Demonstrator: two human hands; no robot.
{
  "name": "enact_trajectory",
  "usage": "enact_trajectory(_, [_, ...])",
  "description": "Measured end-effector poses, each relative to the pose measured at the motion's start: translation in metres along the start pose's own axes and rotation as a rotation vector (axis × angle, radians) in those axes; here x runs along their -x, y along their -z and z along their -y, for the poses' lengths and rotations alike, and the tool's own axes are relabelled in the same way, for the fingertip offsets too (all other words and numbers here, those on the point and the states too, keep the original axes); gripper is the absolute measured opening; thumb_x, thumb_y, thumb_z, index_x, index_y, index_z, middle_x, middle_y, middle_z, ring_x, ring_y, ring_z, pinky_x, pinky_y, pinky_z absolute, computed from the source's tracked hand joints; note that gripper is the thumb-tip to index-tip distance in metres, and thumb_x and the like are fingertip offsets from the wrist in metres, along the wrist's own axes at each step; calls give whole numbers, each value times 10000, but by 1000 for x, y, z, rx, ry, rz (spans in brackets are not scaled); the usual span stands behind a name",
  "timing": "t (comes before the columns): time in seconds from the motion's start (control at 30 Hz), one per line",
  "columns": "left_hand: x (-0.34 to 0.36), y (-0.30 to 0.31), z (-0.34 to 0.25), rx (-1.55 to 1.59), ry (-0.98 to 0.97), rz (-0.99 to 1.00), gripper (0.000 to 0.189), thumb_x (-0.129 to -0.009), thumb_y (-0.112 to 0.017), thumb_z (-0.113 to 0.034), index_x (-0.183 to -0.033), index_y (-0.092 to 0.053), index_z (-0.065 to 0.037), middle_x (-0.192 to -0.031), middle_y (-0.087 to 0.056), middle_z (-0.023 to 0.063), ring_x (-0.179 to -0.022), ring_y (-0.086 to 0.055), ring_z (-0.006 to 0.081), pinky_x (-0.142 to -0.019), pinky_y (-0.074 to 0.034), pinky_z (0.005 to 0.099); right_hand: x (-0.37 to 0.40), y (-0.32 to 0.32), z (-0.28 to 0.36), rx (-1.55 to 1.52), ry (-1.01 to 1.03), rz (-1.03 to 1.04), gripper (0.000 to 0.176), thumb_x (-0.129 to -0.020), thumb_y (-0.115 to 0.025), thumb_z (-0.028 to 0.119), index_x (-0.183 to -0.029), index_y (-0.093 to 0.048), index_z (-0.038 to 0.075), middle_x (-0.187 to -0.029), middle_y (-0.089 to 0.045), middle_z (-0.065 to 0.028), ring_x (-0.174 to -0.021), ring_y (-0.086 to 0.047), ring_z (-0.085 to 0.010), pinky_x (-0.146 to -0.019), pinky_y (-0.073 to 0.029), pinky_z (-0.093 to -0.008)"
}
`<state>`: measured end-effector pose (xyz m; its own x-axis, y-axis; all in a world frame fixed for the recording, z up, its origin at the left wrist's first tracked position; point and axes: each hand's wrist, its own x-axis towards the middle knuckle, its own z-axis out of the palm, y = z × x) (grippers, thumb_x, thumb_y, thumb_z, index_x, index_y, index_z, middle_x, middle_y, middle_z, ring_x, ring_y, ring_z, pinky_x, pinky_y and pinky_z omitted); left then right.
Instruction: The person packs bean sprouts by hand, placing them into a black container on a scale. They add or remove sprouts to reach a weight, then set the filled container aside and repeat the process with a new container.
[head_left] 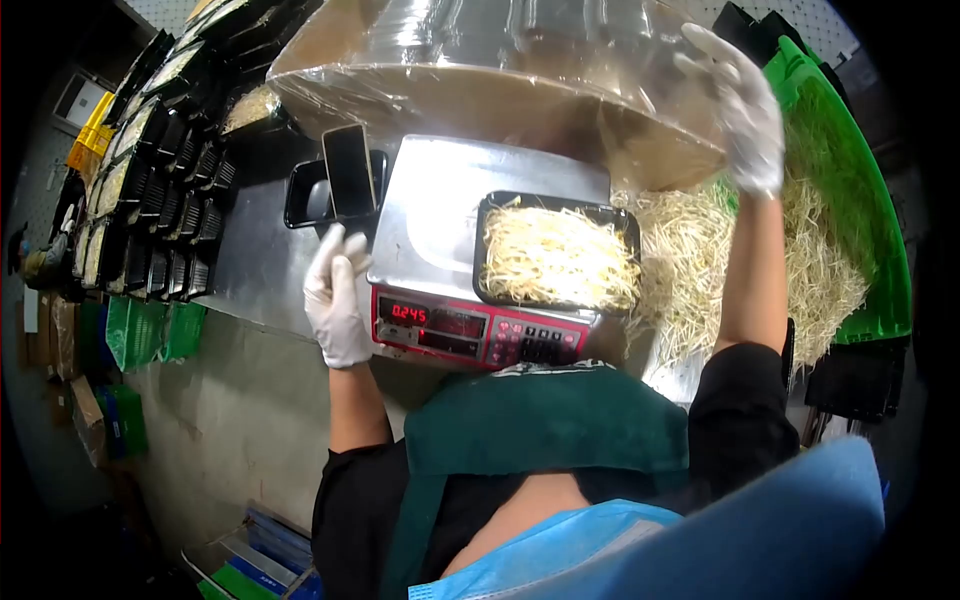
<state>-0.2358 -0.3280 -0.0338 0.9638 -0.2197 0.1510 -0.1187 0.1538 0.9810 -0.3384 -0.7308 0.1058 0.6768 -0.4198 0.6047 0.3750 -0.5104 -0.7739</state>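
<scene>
At far left, we see filled black trays (125,190) stacked in tiers on the tabletop (255,270). Next, the gloved left hand (335,305) is beside the scale (440,205), fingers bent; we see nothing held, but cannot tell whether it is fully closed. Just beyond it, a phone (349,170) leans at an empty black container (305,190). The display (408,313) reads 0.245. On the scale's right half sits a tray (486,255) heaped with pale sprouts (560,255). We judge this load light, soft and easily snapped, the tray thin and flexible, best gripped at opposite rims. Loose sprouts (685,250) follow, then the gloved right hand (745,120), open and empty, near clear plastic film (560,100). A green basket (868,215) stands rightmost.
</scene>
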Motion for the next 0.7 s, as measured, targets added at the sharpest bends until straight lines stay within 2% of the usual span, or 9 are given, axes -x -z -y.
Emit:
enact_trajectory(0.07, [-9,-25,-28,73,-90,-19,414,-961,-499,-99,-1360,-437,-7,-1176,-606,134,-948,-614,173,-887,-505,307,32,-1,37,-23,28,291,454,-922,-544,395,-1213,-580,49,-980,-706,-51,-879,-669,-119,-765,-548,-241])
enact_trajectory(0.13, [-14,-70,-58,133,-160,-29,444,-951,-526,-119,-1369,-425,-7,-1171,-605,143,-932,-624,188,-882,-514,315,73,-18,58,-177,-275,434,479,-933,-548,382,-1236,-544,12,-1119,-663,-85,-792,-665,-104,-709,-537,-187])
enact_trajectory(0.17, [-20,-85,-62,-43,-151,295,408,-943,-543,-133,-1317,-474,15,-1110,-631,135,-871,-624,162,-818,-513,291,92,-27,60,-254,-369,455,490,-936,-550,372,-1252,-527,-2,-1172,-641,-98,-764,-659,-92,-687,-533,-174])
enact_trajectory(0.23, [-14,-93,-72,-417,-75,903,363,-926,-576,-162,-1214,-573,60,-989,-682,118,-750,-625,111,-691,-511,244,127,-21,71,-43,-374,249,483,-937,-568,330,-1256,-506,-28,-1245,-595,-127,-717,-643,-71,-605,-506,-162])
enact_trajectory(0.3, [-6,-102,-101,-105,273,911,276,-902,-596,-122,-1119,-643,42,-837,-689,80,-623,-581,77,-597,-483,224,153,-10,59,-178,-409,191,492,-918,-601,326,-1225,-537,-52,-1218,-611,-157,-707,-642,-78,-585,-470,-164])
enact_trajectory(0.37, [1,-113,-100,-145,120,1003,254,-874,-595,-101,-1087,-658,23,-892,-682,87,-691,-603,87,-615,-494,220,181,-15,28,-248,-461,-117,386,-907,-599,208,-1192,-579,-52,-1104,-664,-162,-740,-634,-68,-579,-471,-170])
enact_trajectory(0.47, [-4,-143,-47,125,124,999,350,-864,-565,-100,-1205,-591,-28,-1047,-659,103,-814,-597,155,-706,-489,277,178,-13,0,-137,-512,-245,265,-883,-603,151,-1099,-659,8,-1082,-680,-108,-901,-621,-114,-754,-479,-229])
enact_trajectory(0.6, [-43,-149,2,-993,-918,488,280,-873,-579,-158,-1124,-642,-53,-1074,-653,100,-1027,-594,208,-859,-487,325,158,-40,-41,8,-450,-192,231,-866,-657,189,-982,-682,-10,-964,-689,-45,-846,-604,-109,-766,-463,-248])
enact_trajectory(0.7, [-34,-144,-10,-1280,-526,390,298,-859,-596,-172,-1124,-633,-41,-1101,-643,106,-1061,-575,220,-905,-458,325,160,-50,-68,53,-572,-178,276,-871,-662,201,-1036,-657,-19,-909,-683,-62,-833,-612,-131,-809,-470,-275])
